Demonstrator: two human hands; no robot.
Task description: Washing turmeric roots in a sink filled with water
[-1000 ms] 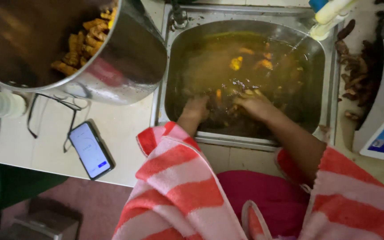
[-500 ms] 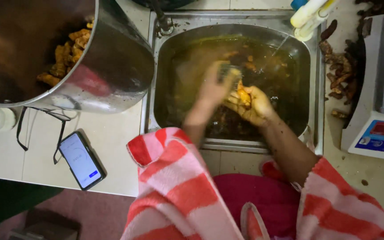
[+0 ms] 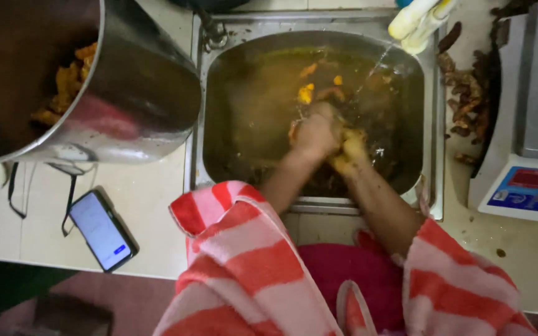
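Observation:
A steel sink (image 3: 434,124) holds murky yellow-brown water with orange-yellow root pieces (image 3: 306,93) floating in it. My left hand (image 3: 316,134) and my right hand (image 3: 351,152) are pressed together just above the water, closed around a yellow root piece (image 3: 349,138) and rubbing it. A thin stream of water (image 3: 375,65) falls from the upper right into the sink. Both hands are blurred by motion.
A large steel pot (image 3: 126,93) with yellow root pieces stands left of the sink. A phone (image 3: 102,230) and eyeglasses (image 3: 38,186) lie on the counter. Dark roots (image 3: 465,99) lie right of the sink, beside a weighing scale (image 3: 527,183). Yellow-white bottles (image 3: 418,18) hang above.
My hands have come up out of the water at the sink's near side and joined together around a root piece, moving toward the middle of the sink.

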